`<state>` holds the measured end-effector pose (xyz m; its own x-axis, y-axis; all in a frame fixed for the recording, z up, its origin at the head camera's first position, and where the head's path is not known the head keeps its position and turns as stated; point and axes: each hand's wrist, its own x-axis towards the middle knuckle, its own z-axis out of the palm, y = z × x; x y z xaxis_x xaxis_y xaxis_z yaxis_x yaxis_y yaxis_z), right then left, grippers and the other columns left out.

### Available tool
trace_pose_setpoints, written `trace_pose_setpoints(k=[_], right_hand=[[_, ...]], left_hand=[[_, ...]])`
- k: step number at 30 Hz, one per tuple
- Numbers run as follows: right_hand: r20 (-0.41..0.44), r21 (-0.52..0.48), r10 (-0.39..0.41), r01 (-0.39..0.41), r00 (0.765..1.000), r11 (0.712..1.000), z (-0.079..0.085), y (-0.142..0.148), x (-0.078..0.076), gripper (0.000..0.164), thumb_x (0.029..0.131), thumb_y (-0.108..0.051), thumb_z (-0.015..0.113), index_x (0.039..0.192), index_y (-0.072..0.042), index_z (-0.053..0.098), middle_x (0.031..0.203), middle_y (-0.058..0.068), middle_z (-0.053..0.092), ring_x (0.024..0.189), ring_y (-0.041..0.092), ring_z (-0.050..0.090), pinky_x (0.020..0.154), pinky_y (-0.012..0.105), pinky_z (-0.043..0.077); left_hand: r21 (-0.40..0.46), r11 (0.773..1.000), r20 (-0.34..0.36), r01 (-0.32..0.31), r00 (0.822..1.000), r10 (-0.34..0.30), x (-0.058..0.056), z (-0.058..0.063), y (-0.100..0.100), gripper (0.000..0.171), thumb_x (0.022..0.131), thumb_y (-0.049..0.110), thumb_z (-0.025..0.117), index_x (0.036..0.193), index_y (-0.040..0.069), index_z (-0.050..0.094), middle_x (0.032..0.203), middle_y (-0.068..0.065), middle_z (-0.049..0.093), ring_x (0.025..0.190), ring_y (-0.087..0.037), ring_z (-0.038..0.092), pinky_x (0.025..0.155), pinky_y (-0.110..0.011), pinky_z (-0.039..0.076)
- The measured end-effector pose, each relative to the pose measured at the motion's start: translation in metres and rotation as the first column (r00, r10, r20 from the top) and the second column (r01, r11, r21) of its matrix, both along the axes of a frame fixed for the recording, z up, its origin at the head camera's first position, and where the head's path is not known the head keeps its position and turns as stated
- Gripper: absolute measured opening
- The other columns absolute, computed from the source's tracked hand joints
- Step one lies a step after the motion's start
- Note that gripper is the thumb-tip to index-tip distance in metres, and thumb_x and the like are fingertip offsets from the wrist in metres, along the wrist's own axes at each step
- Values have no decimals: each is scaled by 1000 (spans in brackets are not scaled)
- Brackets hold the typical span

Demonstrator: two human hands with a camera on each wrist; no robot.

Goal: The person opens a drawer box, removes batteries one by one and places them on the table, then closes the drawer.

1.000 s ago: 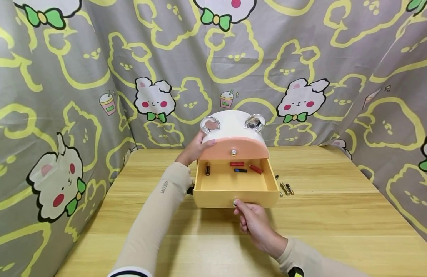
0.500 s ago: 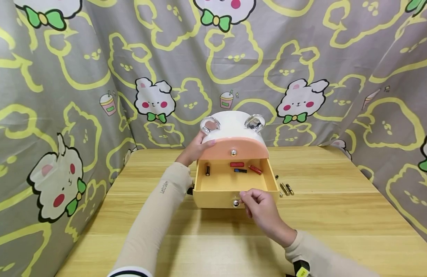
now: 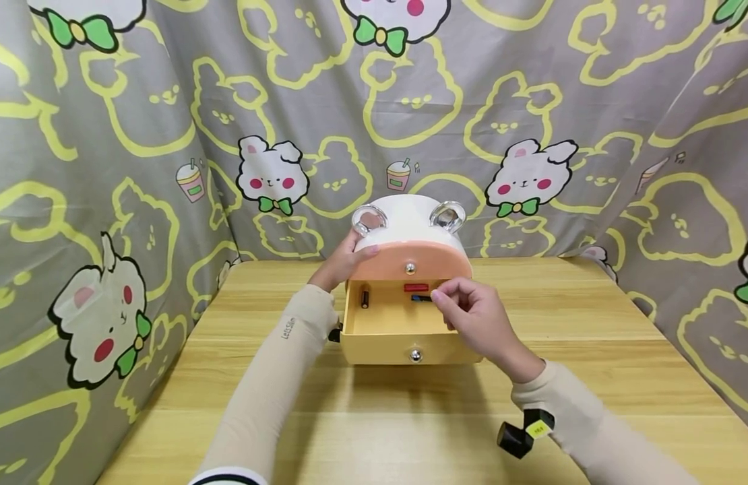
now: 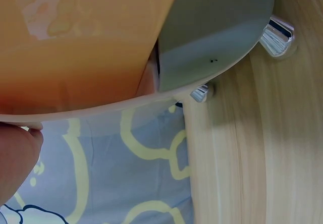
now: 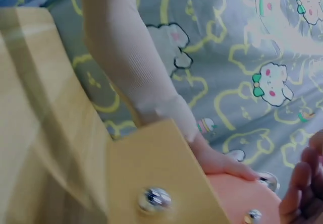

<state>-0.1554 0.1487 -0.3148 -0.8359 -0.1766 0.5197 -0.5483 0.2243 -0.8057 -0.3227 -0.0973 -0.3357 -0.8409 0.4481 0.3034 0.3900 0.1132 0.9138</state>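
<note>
A small white drawer cabinet (image 3: pixel 404 217) with silver ears stands on the table, its peach top drawer (image 3: pixel 434 259) closed. Below, the yellow drawer (image 3: pixel 380 347) is pulled out. My left hand (image 3: pixel 340 261) grips the cabinet's left side, thumb over the front edge; part of that hand (image 4: pixel 17 158) shows in the left wrist view. My right hand (image 3: pixel 474 313) is over the drawer's right side, fingers bent loosely, with nothing visible held. Inside lie a black battery (image 3: pixel 364 298), a red battery (image 3: pixel 416 287) and a blue-and-black battery (image 3: pixel 420 298), close to my right fingertips. The hand hides the drawer's right corner.
The wooden table (image 3: pixel 592 350) extends around the cabinet, with a patterned grey curtain (image 3: pixel 325 81) behind and at both sides. A silver knob (image 3: pixel 415 355) juts from the yellow drawer's front. A black wrist camera (image 3: pixel 516 439) sticks out from my right sleeve.
My right hand has let go of the yellow drawer's knob and moved up over the drawer's right side, now covering a second red battery. The left hand and the drawer stay put.
</note>
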Motion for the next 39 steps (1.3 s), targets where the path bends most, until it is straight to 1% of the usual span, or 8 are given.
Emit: trace_pose_setpoints(k=[3,7,10,16,25,28,33,39], right_hand=[[38,80,15,-18,999,997,8,4,-10,9,94,-8,63,91,2,63,62,5,56,53,16,51,45,27,42],[72,229,8,-24,997,973,14,10,-24,11,93,-12,64,96,-2,63,68,4,60,57,17,54,49,27,43],[54,335,-9,-9,999,942,15,14,-35,11,92,-13,65,97,-3,66,73,2,64,61,15,56,54,27,45],[60,493,-14,-17,998,870,16,20,-55,11,91,-12,66,98,-3,67,82,1,66,74,15,60,66,32,49],[191,633,63,-172,979,755,9,20,-76,19,90,-8,65,103,7,66,92,9,69,87,21,65,77,35,53],[180,692,94,-194,979,695,7,18,-79,19,90,-7,65,102,7,67,92,8,69,84,19,64,76,34,52],[101,823,114,-147,988,549,4,13,-80,7,89,-11,65,87,-5,65,72,-2,57,67,15,49,67,32,42],[94,909,84,-120,992,400,-2,5,-84,15,90,-16,64,80,-10,55,67,0,47,65,18,47,67,33,40]], left_hand=[[3,1000,5,-1,1000,1,0,0,0,77,90,25,58,154,13,17,133,-21,43,108,-25,50,101,-37,35],[7,1000,-3,3,1000,-3,0,0,0,77,91,23,58,154,13,15,142,-19,38,117,-24,46,106,-36,31],[5,1000,-2,3,1000,-3,0,0,0,76,92,21,57,154,13,15,146,-18,34,120,-24,43,108,-36,28],[-26,999,38,-25,999,26,2,0,0,75,91,27,57,153,13,17,128,-20,46,100,-23,53,96,-34,39],[-22,999,28,-27,999,28,2,-1,1,77,91,27,58,153,12,15,132,-19,44,102,-24,52,98,-35,36],[-26,999,22,-27,999,28,2,-2,1,78,91,26,58,154,12,14,136,-19,41,106,-24,49,101,-35,34],[-17,1000,16,-24,1000,24,1,-3,0,78,90,27,59,154,13,16,137,-19,40,106,-25,50,101,-36,34],[-10,1000,22,-27,999,27,2,-2,1,76,91,26,58,154,14,16,135,-19,42,103,-23,51,98,-35,36]])
